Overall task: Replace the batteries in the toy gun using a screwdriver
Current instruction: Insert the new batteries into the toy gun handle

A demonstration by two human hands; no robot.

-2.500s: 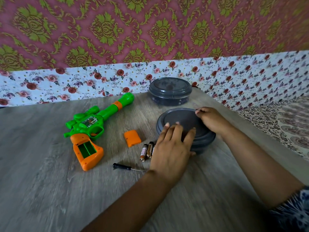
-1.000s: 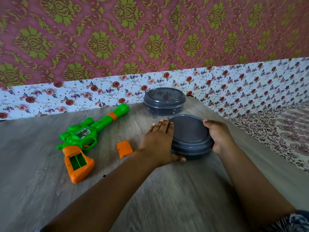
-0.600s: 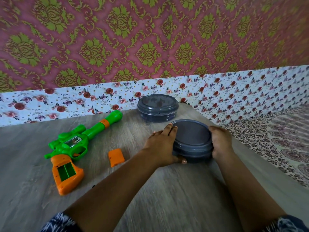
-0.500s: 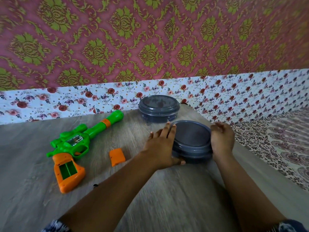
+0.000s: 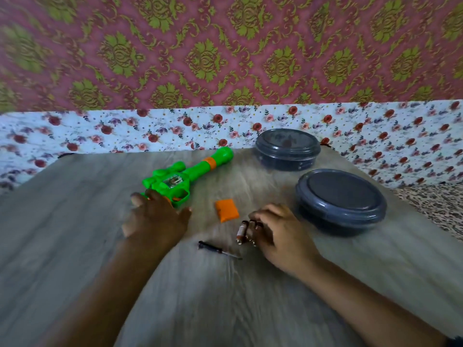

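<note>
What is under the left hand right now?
The left hand covers the toy gun at its grip end; the green body and barrel stick out beyond it. The orange grip and its battery compartment are hidden, so their state cannot be seen.

My two forearms come into view bare from elbow to wrist, with nothing on either wrist or on the fingers. A dark scrap of sleeve [image 5: 456,341] shows at the lower right corner (too little to tell its pattern).
</note>
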